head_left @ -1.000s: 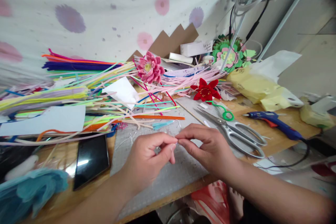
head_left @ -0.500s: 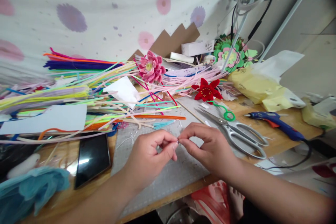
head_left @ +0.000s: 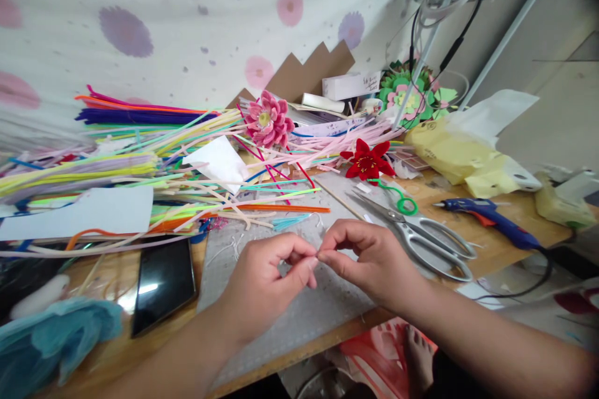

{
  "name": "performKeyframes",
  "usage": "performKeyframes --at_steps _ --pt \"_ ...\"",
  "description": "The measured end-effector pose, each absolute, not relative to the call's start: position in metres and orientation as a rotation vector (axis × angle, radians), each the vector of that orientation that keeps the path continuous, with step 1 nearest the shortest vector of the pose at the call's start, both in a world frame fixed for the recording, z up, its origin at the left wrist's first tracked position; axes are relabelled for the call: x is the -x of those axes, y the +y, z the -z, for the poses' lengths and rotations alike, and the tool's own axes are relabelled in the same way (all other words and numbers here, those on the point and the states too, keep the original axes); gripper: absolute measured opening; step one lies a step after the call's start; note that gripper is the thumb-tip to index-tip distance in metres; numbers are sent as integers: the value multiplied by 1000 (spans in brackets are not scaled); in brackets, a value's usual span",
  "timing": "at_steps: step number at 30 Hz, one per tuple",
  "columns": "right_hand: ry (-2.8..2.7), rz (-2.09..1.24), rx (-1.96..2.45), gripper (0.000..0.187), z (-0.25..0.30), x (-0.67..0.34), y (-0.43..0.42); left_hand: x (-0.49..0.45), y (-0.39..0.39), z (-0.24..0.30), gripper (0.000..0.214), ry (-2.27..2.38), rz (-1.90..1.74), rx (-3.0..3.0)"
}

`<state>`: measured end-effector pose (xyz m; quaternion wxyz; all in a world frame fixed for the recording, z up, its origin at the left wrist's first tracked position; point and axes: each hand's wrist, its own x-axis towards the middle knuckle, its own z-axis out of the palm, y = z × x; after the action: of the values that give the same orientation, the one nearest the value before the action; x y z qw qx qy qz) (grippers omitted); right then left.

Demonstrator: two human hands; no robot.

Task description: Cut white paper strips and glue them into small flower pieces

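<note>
Over the grey cutting mat my left hand and my right hand meet fingertip to fingertip. Both pinch something very small and thin between thumb and forefinger; I cannot make out what it is. Silver scissors lie just right of my right hand. A red pipe-cleaner flower with a green stem lies beyond them. A pink flower sits on the heap of coloured pipe cleaners at the left.
A blue glue gun lies at the right with its black cord. Yellow bags are behind it. A dark phone rests on the wooden table at the left, beside teal fluff. A metal stand rises at the back.
Both hands stay pinched together over the mat; the fingers have shifted only slightly, the right wrist dropping a little.
</note>
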<state>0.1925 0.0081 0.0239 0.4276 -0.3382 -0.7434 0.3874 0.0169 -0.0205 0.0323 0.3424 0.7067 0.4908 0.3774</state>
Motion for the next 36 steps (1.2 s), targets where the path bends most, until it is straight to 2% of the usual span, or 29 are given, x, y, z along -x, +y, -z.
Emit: performKeyframes --at_steps 13,22,28,36 --pt "-1929 -845 878 14 -25 -192 6 -17 -23 -31 16 1265 -971 -1841" --pt "-1751 -1244 820 14 -26 -196 10 -16 -19 -32 16 1318 -965 -1608" --pt "-1755 -1133 863 6 -24 -193 10 -16 -20 -30 17 1333 -958 -1639" --pt "-1805 -1043 895 8 -24 -191 10 -18 -22 -35 17 1349 -939 -1734"
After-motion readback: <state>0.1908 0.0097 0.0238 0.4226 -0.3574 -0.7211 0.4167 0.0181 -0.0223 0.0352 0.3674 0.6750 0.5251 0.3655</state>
